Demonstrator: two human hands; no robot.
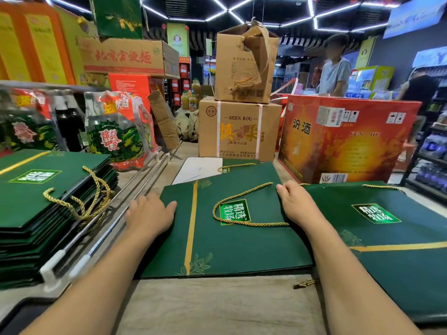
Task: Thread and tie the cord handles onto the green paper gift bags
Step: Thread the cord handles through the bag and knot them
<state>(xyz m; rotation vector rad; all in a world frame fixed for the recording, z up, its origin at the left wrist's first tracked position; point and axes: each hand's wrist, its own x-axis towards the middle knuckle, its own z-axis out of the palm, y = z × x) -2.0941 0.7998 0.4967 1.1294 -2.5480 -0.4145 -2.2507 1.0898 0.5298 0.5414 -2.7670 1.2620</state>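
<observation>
Well, my left hand (150, 213) and right hand (297, 205) each grip an edge of the centre bag (242, 247), lying flat before me. Its gold cord (239, 197) already looks threaded. Corded bags fill the left stack (48, 201) — the right pile (399, 262) I cannot judge.

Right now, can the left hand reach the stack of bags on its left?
Probably yes: the stack of bags lies close beside the left hand, only low metal rails between, though that hand holds the middle bag.
</observation>
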